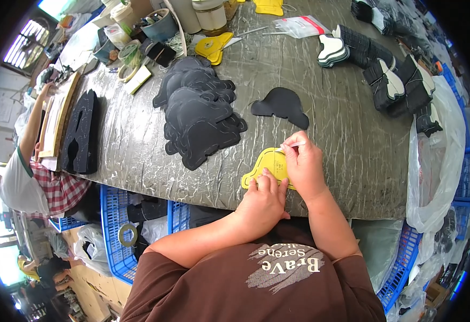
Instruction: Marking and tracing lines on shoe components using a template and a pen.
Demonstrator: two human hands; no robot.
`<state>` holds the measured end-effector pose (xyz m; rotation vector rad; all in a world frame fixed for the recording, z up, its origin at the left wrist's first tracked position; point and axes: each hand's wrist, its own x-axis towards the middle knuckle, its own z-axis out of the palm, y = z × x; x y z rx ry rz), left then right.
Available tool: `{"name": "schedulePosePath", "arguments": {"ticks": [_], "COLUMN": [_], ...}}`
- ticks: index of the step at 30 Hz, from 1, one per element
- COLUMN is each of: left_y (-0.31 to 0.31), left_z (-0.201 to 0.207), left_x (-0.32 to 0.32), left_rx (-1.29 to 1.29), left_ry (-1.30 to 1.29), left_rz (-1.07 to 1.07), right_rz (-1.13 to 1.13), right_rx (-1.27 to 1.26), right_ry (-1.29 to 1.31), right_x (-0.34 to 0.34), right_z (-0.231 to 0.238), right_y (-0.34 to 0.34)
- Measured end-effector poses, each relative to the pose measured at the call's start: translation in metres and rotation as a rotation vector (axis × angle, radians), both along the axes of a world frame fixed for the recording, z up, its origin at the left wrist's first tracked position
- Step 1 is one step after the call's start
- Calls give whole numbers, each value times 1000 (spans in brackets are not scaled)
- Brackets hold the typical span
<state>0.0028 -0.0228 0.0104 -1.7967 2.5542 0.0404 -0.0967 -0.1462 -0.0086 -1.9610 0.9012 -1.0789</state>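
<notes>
A flat yellow template [268, 159] with slots along its edge lies near the front of the table. My left hand [267, 196] rests on its lower part, fingers laid out and pressing down. Pinched in my right hand [305, 166] is a slim white marking pen [298, 144], held at the template's upper right edge. Whether a black piece lies under the template is hidden. Just beyond sits a single black cut piece [281, 103] with a rounded top. To the left is a heap of similar black pieces [200, 115], several showing pale marked lines.
Tied bundles of black and white pieces [388, 80] stand at the right. Another yellow template [213, 47], a plastic bag [301, 27] and tubs [159, 24] occupy the far side. Blue crates [118, 231] sit below the front edge. A co-worker [31, 182] is at the left end.
</notes>
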Motion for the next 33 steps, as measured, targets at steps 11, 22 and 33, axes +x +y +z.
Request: {"name": "schedulePosePath", "arguments": {"ticks": [11,22,33], "left_y": [-1,-1,-1], "left_z": [4,5,8], "left_x": [1,2,1], "left_rx": [21,32,43], "left_ry": [23,31,19], "left_rz": [9,9,12], "right_rz": [-46,-83,-77], "right_rx": [56,56,23], "right_ry": [36,42,31], "right_x": [-12,-37,-58], "right_z": [5,1,6], "right_y": [0,21,44]}}
